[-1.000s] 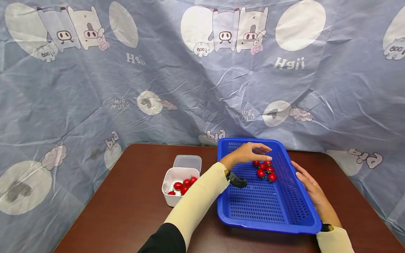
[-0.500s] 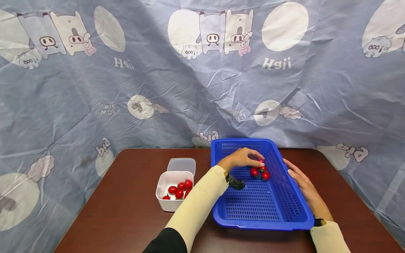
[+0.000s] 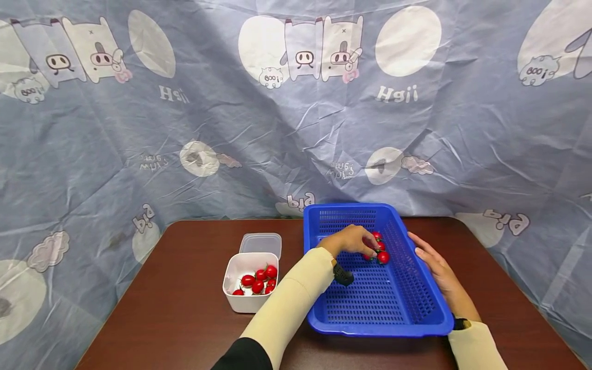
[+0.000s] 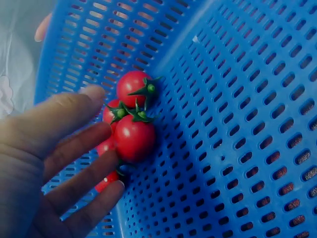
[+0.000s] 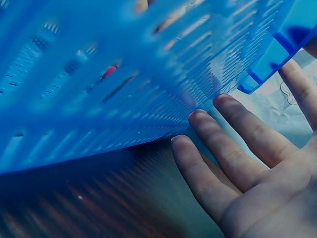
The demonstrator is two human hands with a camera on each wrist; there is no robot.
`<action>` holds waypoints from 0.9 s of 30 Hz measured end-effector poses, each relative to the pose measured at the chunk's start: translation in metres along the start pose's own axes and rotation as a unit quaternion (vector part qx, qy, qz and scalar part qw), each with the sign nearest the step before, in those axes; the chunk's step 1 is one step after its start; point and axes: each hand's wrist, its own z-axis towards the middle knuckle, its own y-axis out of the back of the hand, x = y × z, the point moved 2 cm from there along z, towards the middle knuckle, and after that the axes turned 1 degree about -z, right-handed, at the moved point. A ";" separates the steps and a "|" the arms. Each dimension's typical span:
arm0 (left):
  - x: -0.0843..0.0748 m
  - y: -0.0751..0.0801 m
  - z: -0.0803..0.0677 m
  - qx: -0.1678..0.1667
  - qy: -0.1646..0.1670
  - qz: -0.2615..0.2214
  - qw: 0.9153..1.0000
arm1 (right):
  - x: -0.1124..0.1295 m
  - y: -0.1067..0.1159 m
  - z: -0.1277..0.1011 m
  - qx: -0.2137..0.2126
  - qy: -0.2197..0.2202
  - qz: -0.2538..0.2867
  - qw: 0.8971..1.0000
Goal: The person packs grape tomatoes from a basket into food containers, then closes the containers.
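Several cherry tomatoes [image 3: 383, 257] with green stems lie bunched at the far right of a blue perforated basket [image 3: 370, 330]. My left hand [image 3: 351, 239] reaches down over them. In the left wrist view its spread fingers [image 4: 81, 181] come right up to a front tomato [image 4: 134, 139], the thumb extended above and nothing gripped. A further tomato [image 4: 134, 88] lies beyond the thumb tip, while others are partly hidden behind the fingers. My right hand [image 3: 438, 267] rests along the basket's outer right side, its long fingers [image 5: 218, 148] straight against the slotted wall.
Left of the basket, a white square container [image 3: 245, 306] holds several more tomatoes [image 3: 257, 287]. Its clear lid [image 3: 265, 243] is behind it. My left sleeve [image 3: 291, 293] passes close beside the container. A patterned cloth [image 3: 259, 118] hangs behind the brown table [image 3: 185, 288].
My left hand has dropped from above the tomatoes to right among them, its fingers lower and closer. My right hand keeps its place on the basket's side. The head view has shifted slightly.
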 end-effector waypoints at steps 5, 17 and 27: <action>0.000 -0.001 0.000 0.018 0.018 0.023 0.999 | 0.000 0.001 0.000 0.002 0.007 0.000 1.000; -0.003 -0.006 -0.004 0.063 0.044 0.076 0.994 | 0.000 0.001 0.003 0.001 0.026 -0.024 0.999; -0.010 -0.012 0.001 0.076 0.039 0.117 0.989 | 0.000 0.000 0.004 0.019 0.038 -0.001 0.999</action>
